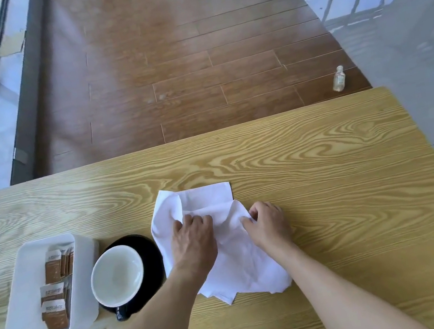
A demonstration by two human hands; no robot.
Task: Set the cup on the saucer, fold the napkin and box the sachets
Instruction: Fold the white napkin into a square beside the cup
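Head view: both hands, left hand (194, 240) and right hand (267, 224), pinch the napkin (241, 263).

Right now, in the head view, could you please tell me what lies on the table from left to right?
White box holding sachets → cup on the black saucer → left hand → right hand, both gripping the napkin.

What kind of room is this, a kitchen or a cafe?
Probably a cafe or a dining corner at home; I can't tell which. A wooden table holds a cup on a black saucer, a white napkin and a box of sachets.
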